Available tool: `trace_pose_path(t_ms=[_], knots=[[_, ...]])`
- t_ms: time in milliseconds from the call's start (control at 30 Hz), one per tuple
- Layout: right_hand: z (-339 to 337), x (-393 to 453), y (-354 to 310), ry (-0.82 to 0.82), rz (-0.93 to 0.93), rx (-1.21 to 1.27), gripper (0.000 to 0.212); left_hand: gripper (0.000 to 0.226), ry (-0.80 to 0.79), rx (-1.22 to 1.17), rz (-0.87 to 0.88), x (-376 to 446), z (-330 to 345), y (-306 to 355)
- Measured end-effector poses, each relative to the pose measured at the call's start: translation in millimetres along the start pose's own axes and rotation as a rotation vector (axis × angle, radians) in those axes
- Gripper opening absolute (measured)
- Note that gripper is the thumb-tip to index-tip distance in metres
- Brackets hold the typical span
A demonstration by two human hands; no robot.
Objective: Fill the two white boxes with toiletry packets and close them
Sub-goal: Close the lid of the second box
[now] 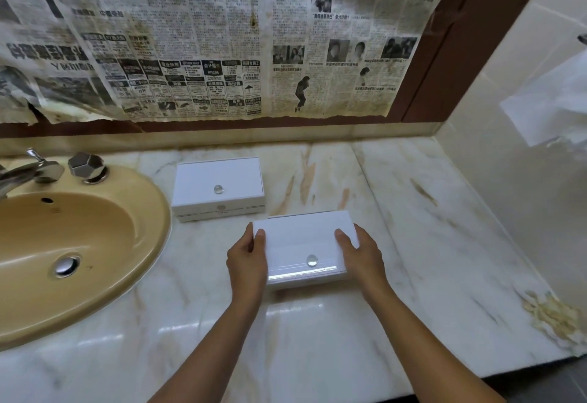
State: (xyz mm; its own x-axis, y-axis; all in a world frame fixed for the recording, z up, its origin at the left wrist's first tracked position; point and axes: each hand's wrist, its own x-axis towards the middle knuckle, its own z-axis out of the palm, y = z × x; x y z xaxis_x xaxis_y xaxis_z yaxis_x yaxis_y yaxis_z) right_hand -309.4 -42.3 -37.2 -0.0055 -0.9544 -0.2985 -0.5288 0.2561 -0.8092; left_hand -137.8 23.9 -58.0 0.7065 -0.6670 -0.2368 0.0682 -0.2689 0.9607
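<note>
Two white boxes with clear round knobs on their lids are on the marble counter. The far box (218,180) stands closed near the sink, untouched. The near box (301,244) is closed too, and I hold it at both ends, slightly tilted towards me. My left hand (247,256) grips its left end, thumb on the lid. My right hand (360,252) grips its right end the same way. No toiletry packets are in view.
A tan sink (95,275) with a chrome tap (28,171) and knob (87,166) fills the left side. The marble counter (428,228) stretches right to a tiled wall. Old newspaper (206,37) covers the mirror behind. The counter's front edge runs below my arms.
</note>
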Motion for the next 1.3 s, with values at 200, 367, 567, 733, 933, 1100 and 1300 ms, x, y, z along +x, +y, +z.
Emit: trace_pose_path(t_ms=[200, 367, 567, 733, 933, 1100, 1300], knots=[[-19, 33, -1, 0.03, 0.017, 0.009, 0.05, 0.032, -0.093, 0.043, 0.018, 18, 33, 7], [-27, 62, -6, 0.034, 0.019, 0.014, 0.048, 0.039, -0.134, 0.096, 0.035, 37, 56, 18], [-26, 102, -19, 0.028, 0.028, 0.039, 0.046, 0.038, -0.147, 0.121, 0.036, 68, 81, 28], [-22, 129, -29, 0.023, 0.025, 0.042, 0.037, 0.039, -0.127, 0.132, 0.021, 91, 96, 37], [-7, 149, -34, 0.01, 0.031, 0.06, 0.039, 0.042, -0.09, 0.212, 0.028, 112, 101, 41], [1, 156, -36, 0.011, 0.026, 0.076, 0.033, 0.043, -0.071, 0.254, -0.002, 119, 102, 42], [4, 163, -36, 0.006, 0.057, 0.015, 0.049, 0.046, -0.026, 0.286, -0.036, 116, 108, 46]])
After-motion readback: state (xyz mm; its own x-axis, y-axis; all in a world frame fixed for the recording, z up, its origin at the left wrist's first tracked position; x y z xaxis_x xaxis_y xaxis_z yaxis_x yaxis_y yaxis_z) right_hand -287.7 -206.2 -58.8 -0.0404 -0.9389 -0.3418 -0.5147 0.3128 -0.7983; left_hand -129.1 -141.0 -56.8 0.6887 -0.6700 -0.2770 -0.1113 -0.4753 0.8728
